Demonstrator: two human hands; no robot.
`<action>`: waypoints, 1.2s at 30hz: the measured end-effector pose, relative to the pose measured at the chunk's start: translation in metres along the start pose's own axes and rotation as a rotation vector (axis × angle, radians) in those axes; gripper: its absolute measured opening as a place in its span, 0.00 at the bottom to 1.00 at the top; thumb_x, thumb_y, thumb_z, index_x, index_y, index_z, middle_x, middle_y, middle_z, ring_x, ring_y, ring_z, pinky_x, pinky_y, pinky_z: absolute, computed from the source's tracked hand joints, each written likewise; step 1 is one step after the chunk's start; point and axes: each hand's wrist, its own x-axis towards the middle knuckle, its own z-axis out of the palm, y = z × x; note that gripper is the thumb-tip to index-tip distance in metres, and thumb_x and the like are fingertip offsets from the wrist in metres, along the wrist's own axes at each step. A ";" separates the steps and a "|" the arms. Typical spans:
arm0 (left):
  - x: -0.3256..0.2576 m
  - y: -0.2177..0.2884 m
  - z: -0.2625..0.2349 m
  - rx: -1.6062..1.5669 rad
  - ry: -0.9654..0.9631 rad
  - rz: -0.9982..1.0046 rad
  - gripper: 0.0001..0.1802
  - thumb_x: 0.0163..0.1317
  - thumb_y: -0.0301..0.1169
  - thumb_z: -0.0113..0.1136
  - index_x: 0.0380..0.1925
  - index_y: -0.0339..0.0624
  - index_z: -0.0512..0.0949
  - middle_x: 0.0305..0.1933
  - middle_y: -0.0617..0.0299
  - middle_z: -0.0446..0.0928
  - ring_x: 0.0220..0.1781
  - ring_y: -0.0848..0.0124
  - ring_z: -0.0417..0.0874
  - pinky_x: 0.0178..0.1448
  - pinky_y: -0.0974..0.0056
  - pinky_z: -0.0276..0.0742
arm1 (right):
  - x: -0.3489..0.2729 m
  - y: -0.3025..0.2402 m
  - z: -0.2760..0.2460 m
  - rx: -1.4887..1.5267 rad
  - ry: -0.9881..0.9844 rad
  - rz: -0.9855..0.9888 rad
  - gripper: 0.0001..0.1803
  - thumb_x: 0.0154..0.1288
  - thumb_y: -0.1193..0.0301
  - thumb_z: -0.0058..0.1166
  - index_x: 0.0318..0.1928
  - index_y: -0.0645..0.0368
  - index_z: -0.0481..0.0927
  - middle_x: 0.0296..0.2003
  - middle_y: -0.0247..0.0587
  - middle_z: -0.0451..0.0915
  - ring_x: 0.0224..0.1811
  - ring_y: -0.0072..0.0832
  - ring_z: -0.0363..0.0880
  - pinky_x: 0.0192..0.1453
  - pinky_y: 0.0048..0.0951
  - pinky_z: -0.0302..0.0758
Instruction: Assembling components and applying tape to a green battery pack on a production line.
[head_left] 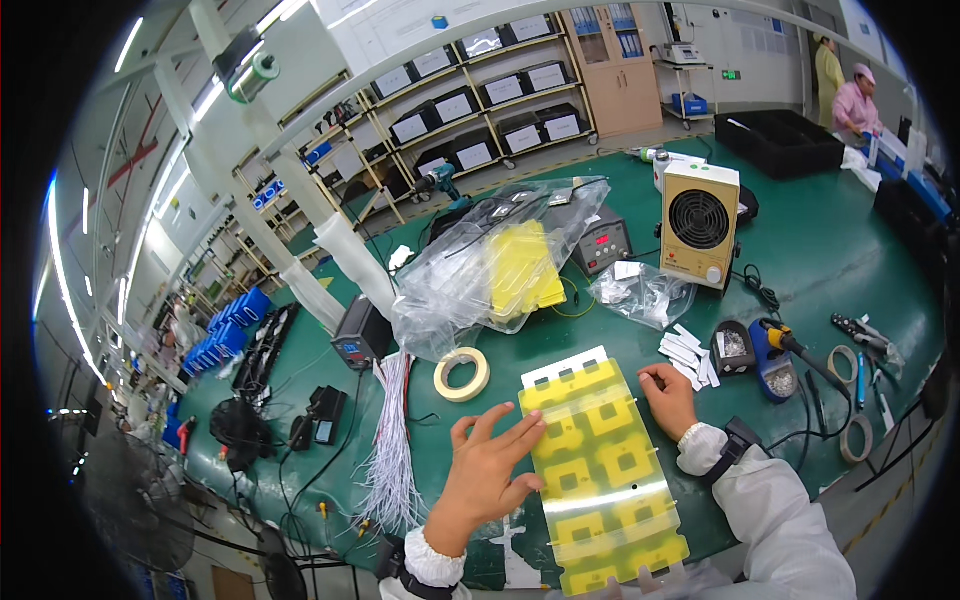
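A long yellow panel with square cutouts [568,478] lies on the green bench in front of me, with a shiny clear band across it and a white strip [565,368] at its far end. My left hand [487,472] is open beside its left edge, fingers spread, the fingertips resting on the yellow surface. At the panel's upper right edge is my right hand [670,402], its fingers curled in and the fingertips close together. Whatever those fingers pinch is hidden or too small to name.
Left of the panel are a masking tape roll [462,375] and a bundle of white wires [393,450]. White strips [688,355], a soldering iron [790,345] and an ionizing fan [700,222] stand to the right. Behind lies a clear plastic bag [450,275] over yellow sheets.
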 end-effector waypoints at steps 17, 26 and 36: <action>0.088 0.044 0.012 0.080 -0.305 0.201 0.39 0.65 0.59 0.47 0.68 0.45 0.68 0.74 0.62 0.65 0.77 0.53 0.57 0.70 0.45 0.51 | -0.002 -0.017 0.000 -0.004 -0.074 -0.005 0.10 0.63 0.69 0.57 0.40 0.62 0.84 0.32 0.44 0.81 0.29 0.33 0.77 0.35 0.32 0.74; 0.032 0.021 -0.024 -0.032 -0.355 -0.003 0.41 0.65 0.48 0.51 0.73 0.37 0.55 0.77 0.48 0.55 0.80 0.49 0.50 0.79 0.44 0.39 | -0.001 -0.016 0.000 0.033 -0.068 0.017 0.10 0.63 0.69 0.57 0.39 0.63 0.84 0.33 0.46 0.81 0.29 0.35 0.78 0.36 0.33 0.74; 0.051 0.055 -0.006 0.052 -0.422 0.063 0.48 0.66 0.58 0.51 0.68 0.23 0.57 0.74 0.34 0.56 0.77 0.45 0.55 0.79 0.48 0.47 | -0.002 -0.016 -0.001 0.029 -0.067 0.022 0.10 0.63 0.69 0.57 0.39 0.63 0.84 0.33 0.47 0.81 0.31 0.37 0.79 0.38 0.34 0.75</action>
